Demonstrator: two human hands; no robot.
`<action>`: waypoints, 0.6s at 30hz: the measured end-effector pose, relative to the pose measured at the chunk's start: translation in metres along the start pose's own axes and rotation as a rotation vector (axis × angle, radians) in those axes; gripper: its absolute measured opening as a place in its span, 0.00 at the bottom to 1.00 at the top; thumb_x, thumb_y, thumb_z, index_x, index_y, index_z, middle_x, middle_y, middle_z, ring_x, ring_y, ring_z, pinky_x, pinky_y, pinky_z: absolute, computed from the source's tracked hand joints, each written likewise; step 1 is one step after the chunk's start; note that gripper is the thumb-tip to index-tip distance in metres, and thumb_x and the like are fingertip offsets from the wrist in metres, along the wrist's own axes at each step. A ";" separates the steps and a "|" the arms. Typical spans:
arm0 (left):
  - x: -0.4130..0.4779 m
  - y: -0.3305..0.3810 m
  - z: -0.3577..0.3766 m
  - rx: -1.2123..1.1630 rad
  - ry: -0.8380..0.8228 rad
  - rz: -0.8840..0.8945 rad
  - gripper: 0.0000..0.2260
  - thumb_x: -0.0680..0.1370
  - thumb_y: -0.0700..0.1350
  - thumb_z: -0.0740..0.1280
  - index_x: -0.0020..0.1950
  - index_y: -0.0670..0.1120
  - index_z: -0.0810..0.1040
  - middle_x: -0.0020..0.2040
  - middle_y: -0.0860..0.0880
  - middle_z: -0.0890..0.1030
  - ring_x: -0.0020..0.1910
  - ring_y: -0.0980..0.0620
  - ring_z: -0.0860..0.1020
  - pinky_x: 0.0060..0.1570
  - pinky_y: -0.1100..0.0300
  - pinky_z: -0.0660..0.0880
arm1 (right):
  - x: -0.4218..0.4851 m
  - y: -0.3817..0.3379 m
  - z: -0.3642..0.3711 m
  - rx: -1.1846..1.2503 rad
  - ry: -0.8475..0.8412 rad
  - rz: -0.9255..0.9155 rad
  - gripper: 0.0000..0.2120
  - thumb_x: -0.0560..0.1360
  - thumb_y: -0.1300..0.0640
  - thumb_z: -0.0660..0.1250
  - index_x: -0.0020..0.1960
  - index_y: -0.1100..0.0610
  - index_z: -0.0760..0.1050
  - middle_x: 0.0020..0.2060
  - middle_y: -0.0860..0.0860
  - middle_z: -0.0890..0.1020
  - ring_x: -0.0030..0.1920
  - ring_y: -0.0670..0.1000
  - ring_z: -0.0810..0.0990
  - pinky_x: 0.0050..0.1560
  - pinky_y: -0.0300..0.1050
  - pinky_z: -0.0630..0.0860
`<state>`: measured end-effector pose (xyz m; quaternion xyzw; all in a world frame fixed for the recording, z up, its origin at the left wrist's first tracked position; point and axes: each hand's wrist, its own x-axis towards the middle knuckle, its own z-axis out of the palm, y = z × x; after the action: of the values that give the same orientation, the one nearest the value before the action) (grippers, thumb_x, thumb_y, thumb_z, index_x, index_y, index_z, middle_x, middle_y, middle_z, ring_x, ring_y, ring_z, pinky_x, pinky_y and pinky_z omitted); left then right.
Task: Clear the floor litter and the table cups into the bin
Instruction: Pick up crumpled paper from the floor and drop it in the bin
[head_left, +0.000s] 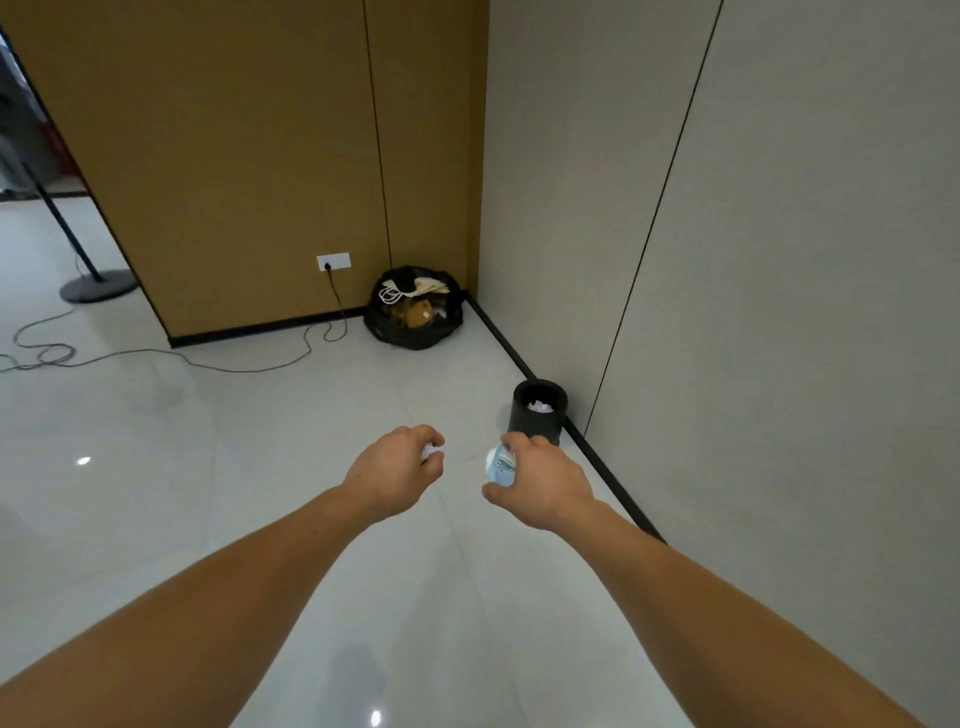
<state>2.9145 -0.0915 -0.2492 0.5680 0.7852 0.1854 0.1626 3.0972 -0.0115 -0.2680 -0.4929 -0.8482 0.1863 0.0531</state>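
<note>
Two bare forearms reach out over the pale glossy floor (208, 441). The left hand (397, 470) has its fingers curled tight round a wad of crumpled white paper (430, 451), which peeps out between the fingertips. Just beside it, apart from it, the right hand (540, 483) grips a clear plastic container (501, 465) from above, fingers and thumb wrapped round it. The container carries a pale blue label, but its print is too blurred to read, and I cannot tell whether it is a cup or a bottle.

Just beyond the right hand the black round bin (537, 418) stands upright on the floor against the black skirting (597, 457), with white scrap (540, 406) lying inside it.

Farther off, in the corner, sits an open black rubbish bag (413, 325) full of tan and white waste. Left of it a white wall socket (333, 261) holds a plug, and its cable (156, 354) trails across the floor towards a round-footed stand (96, 286)
</note>
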 end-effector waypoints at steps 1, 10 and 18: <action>0.015 -0.004 0.000 -0.002 -0.005 -0.005 0.15 0.80 0.52 0.59 0.64 0.52 0.73 0.58 0.49 0.77 0.46 0.50 0.77 0.46 0.57 0.76 | 0.015 -0.001 0.001 0.004 -0.007 -0.004 0.35 0.71 0.39 0.68 0.73 0.48 0.61 0.63 0.52 0.72 0.60 0.54 0.73 0.53 0.48 0.73; 0.187 -0.050 0.012 0.022 -0.123 0.077 0.15 0.80 0.52 0.59 0.66 0.52 0.72 0.61 0.48 0.76 0.56 0.49 0.76 0.54 0.56 0.74 | 0.179 0.006 0.018 -0.017 -0.064 0.081 0.35 0.71 0.39 0.68 0.73 0.48 0.61 0.64 0.52 0.72 0.62 0.55 0.72 0.56 0.49 0.73; 0.368 -0.060 -0.015 -0.027 -0.166 0.211 0.16 0.80 0.51 0.60 0.67 0.51 0.72 0.61 0.47 0.76 0.55 0.49 0.77 0.53 0.57 0.75 | 0.323 0.005 -0.009 0.012 0.000 0.257 0.34 0.71 0.39 0.68 0.72 0.48 0.62 0.63 0.52 0.72 0.60 0.55 0.74 0.52 0.47 0.73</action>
<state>2.7466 0.2402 -0.2814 0.6586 0.7023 0.1644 0.2144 2.9391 0.2698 -0.2914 -0.5974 -0.7768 0.1965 0.0319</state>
